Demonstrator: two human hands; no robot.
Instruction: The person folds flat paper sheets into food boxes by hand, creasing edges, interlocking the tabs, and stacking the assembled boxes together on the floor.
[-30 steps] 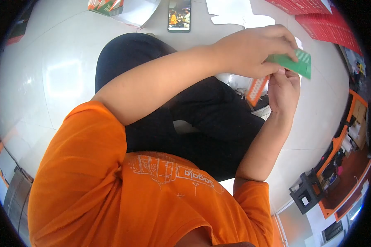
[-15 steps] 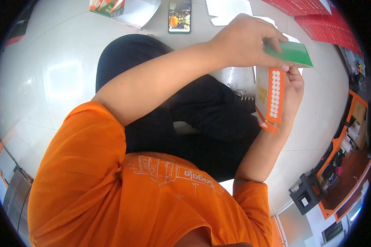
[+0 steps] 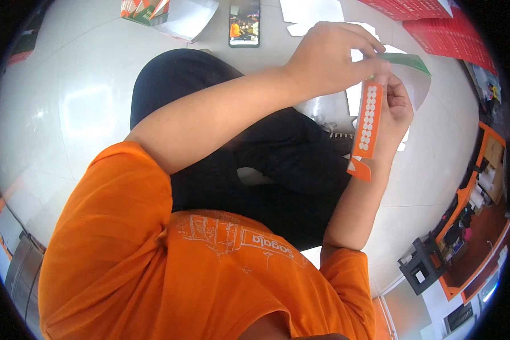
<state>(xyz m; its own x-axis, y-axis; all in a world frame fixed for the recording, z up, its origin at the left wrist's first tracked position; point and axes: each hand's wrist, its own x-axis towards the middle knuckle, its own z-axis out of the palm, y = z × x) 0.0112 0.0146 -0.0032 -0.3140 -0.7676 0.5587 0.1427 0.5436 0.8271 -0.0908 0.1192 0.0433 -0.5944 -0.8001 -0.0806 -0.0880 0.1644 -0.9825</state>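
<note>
A folded card piece (image 3: 368, 122) hangs between my hands at the upper right. It has an orange strip with rows of white circles, a small orange flap at its lower end, and a green panel reaching right. My left hand (image 3: 337, 59) pinches the upper edge near the green part, fingertips close together. Just right of it, my right hand (image 3: 398, 102) grips the piece with the thumb at its top and the other fingers curled behind. The thumb is slightly blurred, and part of the card is hidden by the fingers.
A phone (image 3: 244, 24) showing a picture lies on the floor beyond my legs, beside white card cut-outs (image 3: 311, 10). Red printed sheets (image 3: 450, 39) are stacked at the upper right. Green-and-orange printed card (image 3: 144, 10) is at the upper left. A black plastic object (image 3: 420, 266) stands lower right.
The card piece has turned so its orange dotted strip hangs down, and it has shifted slightly left since half a second ago. The green panel has swung, now showing a pale inner face.
</note>
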